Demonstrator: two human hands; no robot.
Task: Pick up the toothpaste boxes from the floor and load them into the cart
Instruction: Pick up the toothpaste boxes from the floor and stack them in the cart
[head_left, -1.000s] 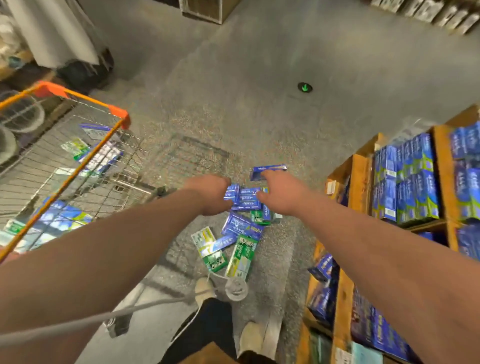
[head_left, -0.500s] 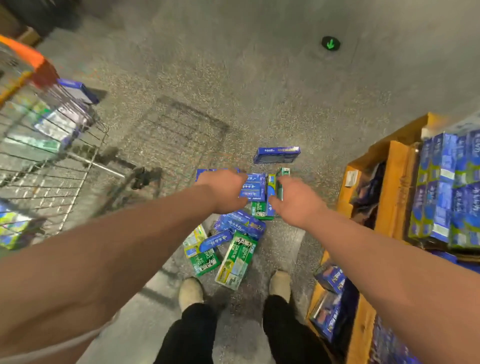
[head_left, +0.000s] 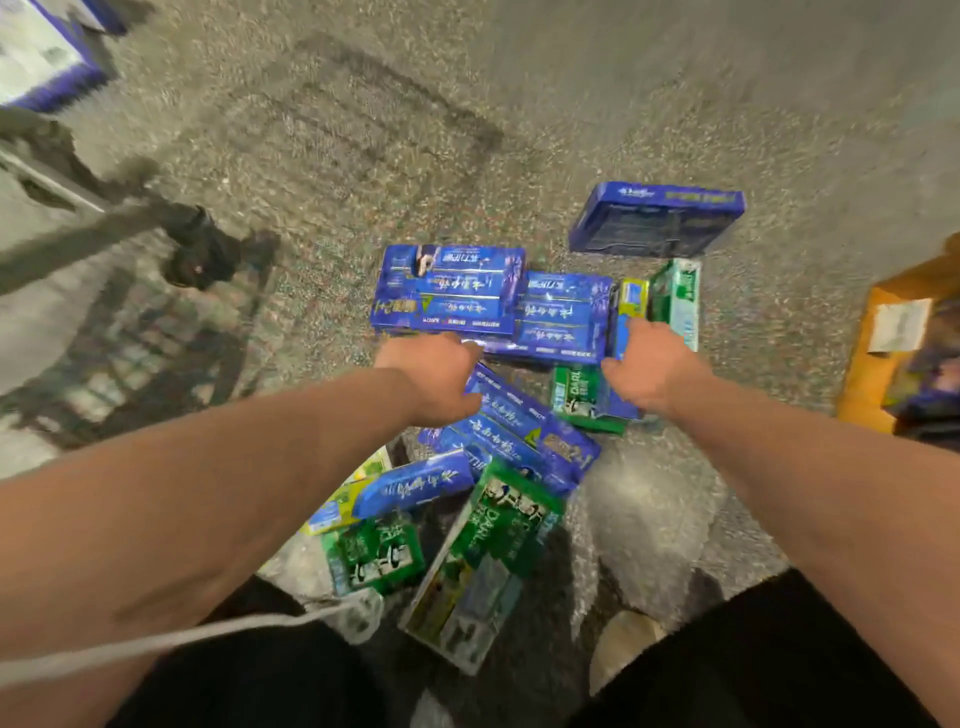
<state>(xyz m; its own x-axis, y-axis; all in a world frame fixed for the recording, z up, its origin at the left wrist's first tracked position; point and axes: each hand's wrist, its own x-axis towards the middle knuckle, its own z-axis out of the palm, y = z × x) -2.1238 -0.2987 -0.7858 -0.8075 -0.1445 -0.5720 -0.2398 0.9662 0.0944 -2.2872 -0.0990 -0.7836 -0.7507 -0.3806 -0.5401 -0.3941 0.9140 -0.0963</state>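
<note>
Fingers of both hands hidden | cart blurred, cropped | boxes piled

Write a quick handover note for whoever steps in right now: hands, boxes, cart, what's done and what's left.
Left hand: down at the pile's left side, nothing gripped that I can see.
Right hand: at the pile's right side, fingertips on a narrow blue box; grip unclear.
Boxes: blue and green ones piled on the floor ahead of the feet; one blue box lies apart, farther out.
Cart: to the left, blurred; its contents can't be read now.
Left: lift this pile and the stray box into the cart.
</note>
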